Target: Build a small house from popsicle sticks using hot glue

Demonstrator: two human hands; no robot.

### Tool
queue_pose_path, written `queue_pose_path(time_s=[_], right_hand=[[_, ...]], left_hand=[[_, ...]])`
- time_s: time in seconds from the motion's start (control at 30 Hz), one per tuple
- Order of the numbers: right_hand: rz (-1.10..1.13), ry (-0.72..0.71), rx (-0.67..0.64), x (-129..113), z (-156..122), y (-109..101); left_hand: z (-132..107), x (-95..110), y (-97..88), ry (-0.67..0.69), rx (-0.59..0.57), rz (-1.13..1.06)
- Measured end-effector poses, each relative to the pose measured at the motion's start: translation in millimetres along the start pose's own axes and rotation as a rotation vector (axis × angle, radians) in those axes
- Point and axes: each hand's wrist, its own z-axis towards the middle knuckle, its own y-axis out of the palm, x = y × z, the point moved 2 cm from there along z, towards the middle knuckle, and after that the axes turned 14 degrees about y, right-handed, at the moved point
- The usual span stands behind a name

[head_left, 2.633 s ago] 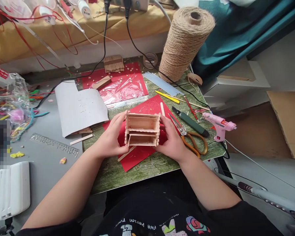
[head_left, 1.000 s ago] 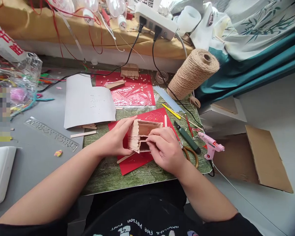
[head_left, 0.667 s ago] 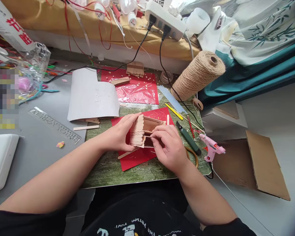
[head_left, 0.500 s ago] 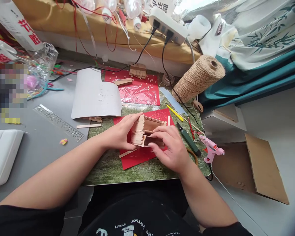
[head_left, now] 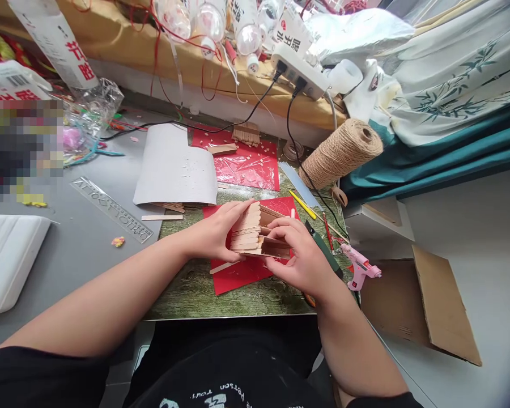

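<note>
Wooden craft-stick box [head_left: 247, 231] over red paper [head_left: 238, 281]: your left hand [head_left: 212, 231] grips its side, your right hand [head_left: 300, 252] curves half-open at its lower compartment [head_left: 275, 247]. You're seemingly adjusting it; the next move calls for steadiness.

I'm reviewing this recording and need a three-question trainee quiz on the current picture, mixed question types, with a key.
1. Multiple choice: What does the left hand hold?
A) a glue stick
B) the box of wooden sticks
C) a roll of tape

2. True or false: The pink glue gun is to the right of both hands, the left and the right hand.

3. Fill in the colour: The clear ruler lies on the ____ surface.

Key: 1. B; 2. True; 3. grey.
</note>
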Motion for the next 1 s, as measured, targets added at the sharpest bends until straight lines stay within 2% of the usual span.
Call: queue_pose_path(time_s=[0.37,0.6,0.73,0.87,0.93,1.0], right_hand=[[0.079,0.036,0.005,-8.0,4.6,-10.2],[0.209,0.088,0.158,-15.7,-10.9,-37.8],[0.371,0.179,0.283,-0.9,-32.3,-44.7],[0.321,0.254,0.365,24.3,-55.7,-39.2],[0.343,0.288,0.457,39.7,-65.8,-35.2],[0.397,0.31,0.604,55.4,-73.8,-30.5]], left_hand=[[-2.4,-7.8,-0.3,0.016,0.029,0.002],[-1.1,-9.9,-2.2,-0.013,0.023,0.009],[-0.9,-11.7,-3.5,-0.036,0.021,-0.01],[-3.3,-15.5,-3.6,-0.067,0.009,-0.005],[-4.4,-17.0,-3.4,-0.086,-0.012,0.006],[-4.9,-17.8,-2.7,-0.111,-0.029,-0.012]])
